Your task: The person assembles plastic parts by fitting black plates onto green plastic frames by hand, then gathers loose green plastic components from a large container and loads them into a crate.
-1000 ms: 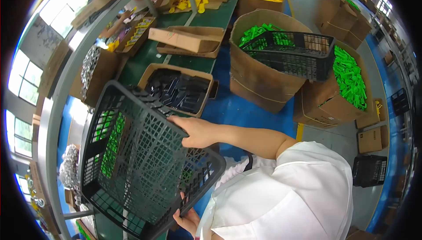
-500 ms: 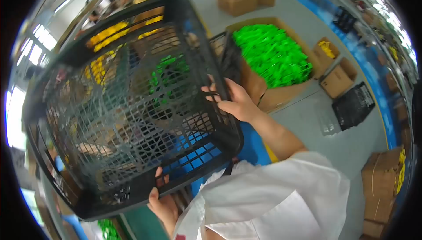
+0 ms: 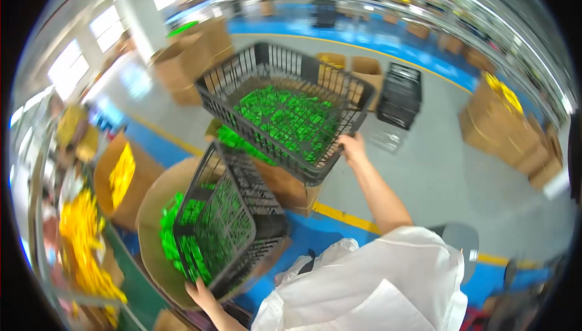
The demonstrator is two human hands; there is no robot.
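Note:
My right hand grips the near right corner of a black plastic crate with slatted sides. This crate is tilted over a cardboard box of green plastic pieces. Green shows across its mesh floor; whether any pieces lie inside, I cannot tell. At the lower left, my left hand has its fingers at the bottom edge of a second black crate, which stands on its side. That crate leans over a wide round-sided carton with more green pieces.
Yellow strips lie heaped at the left, beside a carton holding yellow pieces. Stacked black crates stand on the grey floor beyond. Cardboard boxes line the right side. A person in yellow is at far left.
Both hands were on one crate held up before me; now each hand is on a separate crate. My right arm has swung outward to the right, and the view has turned right.

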